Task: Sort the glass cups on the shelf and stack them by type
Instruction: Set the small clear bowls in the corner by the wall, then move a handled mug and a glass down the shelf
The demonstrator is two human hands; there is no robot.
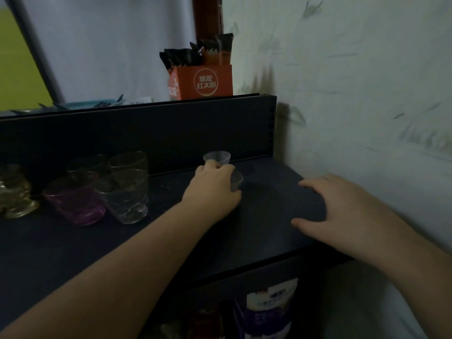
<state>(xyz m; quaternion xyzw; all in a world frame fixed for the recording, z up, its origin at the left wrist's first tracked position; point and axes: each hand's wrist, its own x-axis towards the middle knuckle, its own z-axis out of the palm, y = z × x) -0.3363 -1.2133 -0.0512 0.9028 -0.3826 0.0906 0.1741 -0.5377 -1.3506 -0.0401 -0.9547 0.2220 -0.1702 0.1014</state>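
Left hand (215,189) gripping small cups (236,181)

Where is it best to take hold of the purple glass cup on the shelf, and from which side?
Grip the purple cup around its side wall, coming from the front. It stands upright, with other glasses close behind and beside it, so the front looks freest.

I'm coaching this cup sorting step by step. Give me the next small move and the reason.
Probably lift the small ribbed cup in the left hand and nest it into the matching ribbed cup just behind; both look alike, while the right hand rests flat.
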